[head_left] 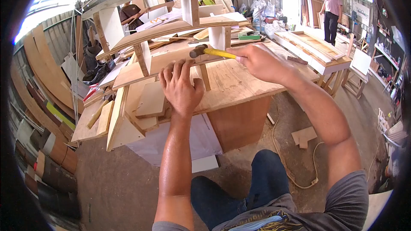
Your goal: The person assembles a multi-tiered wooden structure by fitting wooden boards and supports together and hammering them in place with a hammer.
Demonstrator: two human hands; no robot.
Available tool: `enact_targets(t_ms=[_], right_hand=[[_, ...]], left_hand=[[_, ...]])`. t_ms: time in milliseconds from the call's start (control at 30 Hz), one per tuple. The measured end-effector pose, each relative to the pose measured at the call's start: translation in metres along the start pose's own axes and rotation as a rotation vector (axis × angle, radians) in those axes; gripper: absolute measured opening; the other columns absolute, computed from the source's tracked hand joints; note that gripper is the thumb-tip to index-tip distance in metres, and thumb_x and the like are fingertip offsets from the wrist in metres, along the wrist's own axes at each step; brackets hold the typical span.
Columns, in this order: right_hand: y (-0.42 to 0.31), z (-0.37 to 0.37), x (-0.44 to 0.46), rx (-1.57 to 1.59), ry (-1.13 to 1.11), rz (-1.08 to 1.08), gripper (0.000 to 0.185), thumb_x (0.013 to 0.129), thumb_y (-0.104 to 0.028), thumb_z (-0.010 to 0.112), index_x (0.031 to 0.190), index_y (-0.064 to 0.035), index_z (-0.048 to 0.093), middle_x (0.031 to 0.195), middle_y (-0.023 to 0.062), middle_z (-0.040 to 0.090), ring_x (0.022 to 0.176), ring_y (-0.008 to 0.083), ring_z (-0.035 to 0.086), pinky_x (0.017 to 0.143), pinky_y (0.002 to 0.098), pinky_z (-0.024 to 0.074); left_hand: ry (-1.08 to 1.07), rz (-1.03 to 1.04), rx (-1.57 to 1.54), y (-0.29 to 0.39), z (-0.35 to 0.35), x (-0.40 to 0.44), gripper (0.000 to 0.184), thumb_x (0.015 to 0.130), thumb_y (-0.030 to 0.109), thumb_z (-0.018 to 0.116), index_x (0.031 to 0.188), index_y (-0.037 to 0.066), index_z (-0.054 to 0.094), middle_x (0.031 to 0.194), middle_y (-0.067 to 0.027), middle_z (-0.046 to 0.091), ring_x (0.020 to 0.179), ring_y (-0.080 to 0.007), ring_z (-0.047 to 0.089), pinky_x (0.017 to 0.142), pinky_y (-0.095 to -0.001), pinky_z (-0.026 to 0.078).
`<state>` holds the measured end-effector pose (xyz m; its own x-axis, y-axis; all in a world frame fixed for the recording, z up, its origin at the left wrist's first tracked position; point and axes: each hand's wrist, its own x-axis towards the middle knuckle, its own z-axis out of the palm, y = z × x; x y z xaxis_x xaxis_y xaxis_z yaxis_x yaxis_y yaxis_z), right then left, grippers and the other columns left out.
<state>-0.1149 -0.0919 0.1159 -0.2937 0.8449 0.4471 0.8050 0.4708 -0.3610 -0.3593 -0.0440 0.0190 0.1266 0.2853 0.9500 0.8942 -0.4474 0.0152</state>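
Wooden shelf frame [169, 32]: directly ahead of your left hand [182, 86], above the plywood-topped workbench [244, 79].

Progress: long boards already bridged by uprights; main shape judged largely made up. Left to do, by my reading: fixing at the lowest long board [160, 61], where your hammer [219, 53] hovers just beyond your left fingertips. No nail can be made out; number of fixings remaining cannot be told.

Hands: your left is spread, fingers laid over that board's edge, thumb apart. Your right [261, 65] is wrapped round the hammer's yellow handle, its head pointing toward your left hand.

Count: long boards, three, stacked upward and away from your left hand. Short uprights [189, 6], four visible between boards, plus one below the lowest, just right of your left hand. Hammers, one. L-shaped offcuts [303, 136] on the floor below your right hand, one.
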Motion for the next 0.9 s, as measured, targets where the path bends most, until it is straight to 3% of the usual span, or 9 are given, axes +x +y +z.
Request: enact_targets(t_ms=[67, 167, 267, 367, 467, 667, 767, 900], right_hand=[[0.023, 0.012, 0.005, 0.042, 0.052, -0.141, 0.036, 0.102, -0.013, 0.058, 0.137, -0.0077, 0.065, 0.097, 0.0209, 0.074, 0.083, 0.0305, 0.070, 0.084, 0.0404, 0.0531], [0.026, 0.016, 0.005, 0.032, 0.196, -0.151, 0.036, 0.103, -0.014, 0.057, 0.137, -0.0074, 0.065, 0.097, 0.0228, 0.074, 0.089, 0.0305, 0.070, 0.085, 0.0397, 0.0525], [0.016, 0.015, -0.001, 0.011, 0.041, -0.084, 0.036, 0.103, -0.015, 0.058, 0.138, -0.0080, 0.065, 0.095, 0.0218, 0.073, 0.083, 0.0279, 0.069, 0.082, 0.0396, 0.0527], [0.015, 0.007, -0.001, 0.039, 0.069, -0.029, 0.037, 0.103, -0.016, 0.058, 0.138, -0.0085, 0.065, 0.091, 0.0199, 0.073, 0.076, 0.0233, 0.066, 0.079, 0.0390, 0.0527], [-0.008, -0.003, -0.011, 0.038, -0.053, 0.103, 0.037, 0.103, -0.016, 0.058, 0.138, -0.0089, 0.065, 0.088, 0.0182, 0.073, 0.072, 0.0196, 0.062, 0.076, 0.0378, 0.0526], [0.031, 0.015, 0.006, 0.088, 0.198, -0.129, 0.036, 0.103, -0.014, 0.058, 0.136, -0.0076, 0.066, 0.100, 0.0204, 0.075, 0.083, 0.0220, 0.069, 0.081, 0.0398, 0.0535], [0.022, 0.016, 0.000, -0.017, 0.054, -0.154, 0.035, 0.102, -0.013, 0.058, 0.135, -0.0084, 0.067, 0.105, 0.0208, 0.075, 0.087, 0.0247, 0.070, 0.085, 0.0407, 0.0541], [0.021, 0.011, 0.003, 0.043, 0.106, -0.069, 0.035, 0.102, -0.013, 0.058, 0.136, -0.0107, 0.067, 0.103, 0.0211, 0.074, 0.084, 0.0269, 0.069, 0.082, 0.0407, 0.0543]], left_hand=[[0.006, 0.004, 0.003, 0.000, 0.001, 0.000, 0.052, 0.073, 0.016, 0.069, 0.125, 0.014, 0.068, 0.126, -0.0080, 0.065, 0.127, -0.0326, 0.053, 0.117, -0.0521, 0.028], [0.007, 0.004, 0.017, -0.001, 0.001, 0.000, 0.052, 0.072, 0.016, 0.068, 0.125, 0.015, 0.068, 0.125, -0.0082, 0.066, 0.126, -0.0326, 0.053, 0.117, -0.0516, 0.029], [0.001, 0.007, 0.014, 0.000, 0.001, 0.000, 0.052, 0.072, 0.016, 0.068, 0.124, 0.015, 0.068, 0.125, -0.0083, 0.066, 0.125, -0.0326, 0.054, 0.116, -0.0511, 0.030], [0.019, 0.016, 0.009, -0.002, 0.002, 0.001, 0.052, 0.072, 0.016, 0.068, 0.123, 0.014, 0.068, 0.124, -0.0077, 0.066, 0.125, -0.0320, 0.054, 0.116, -0.0516, 0.030], [0.034, 0.019, 0.010, -0.001, 0.003, 0.000, 0.050, 0.071, 0.017, 0.068, 0.121, 0.014, 0.069, 0.123, -0.0068, 0.067, 0.123, -0.0310, 0.055, 0.116, -0.0528, 0.030], [0.026, 0.017, 0.009, -0.002, 0.001, 0.001, 0.051, 0.071, 0.016, 0.068, 0.122, 0.014, 0.069, 0.123, -0.0077, 0.066, 0.123, -0.0313, 0.055, 0.116, -0.0523, 0.030], [0.029, 0.010, 0.001, 0.001, 0.002, 0.001, 0.051, 0.072, 0.015, 0.068, 0.123, 0.013, 0.069, 0.123, -0.0084, 0.066, 0.124, -0.0318, 0.054, 0.117, -0.0521, 0.029], [0.034, 0.015, 0.025, -0.001, 0.002, 0.001, 0.051, 0.071, 0.016, 0.068, 0.122, 0.014, 0.069, 0.124, -0.0076, 0.067, 0.124, -0.0310, 0.055, 0.116, -0.0528, 0.030]])
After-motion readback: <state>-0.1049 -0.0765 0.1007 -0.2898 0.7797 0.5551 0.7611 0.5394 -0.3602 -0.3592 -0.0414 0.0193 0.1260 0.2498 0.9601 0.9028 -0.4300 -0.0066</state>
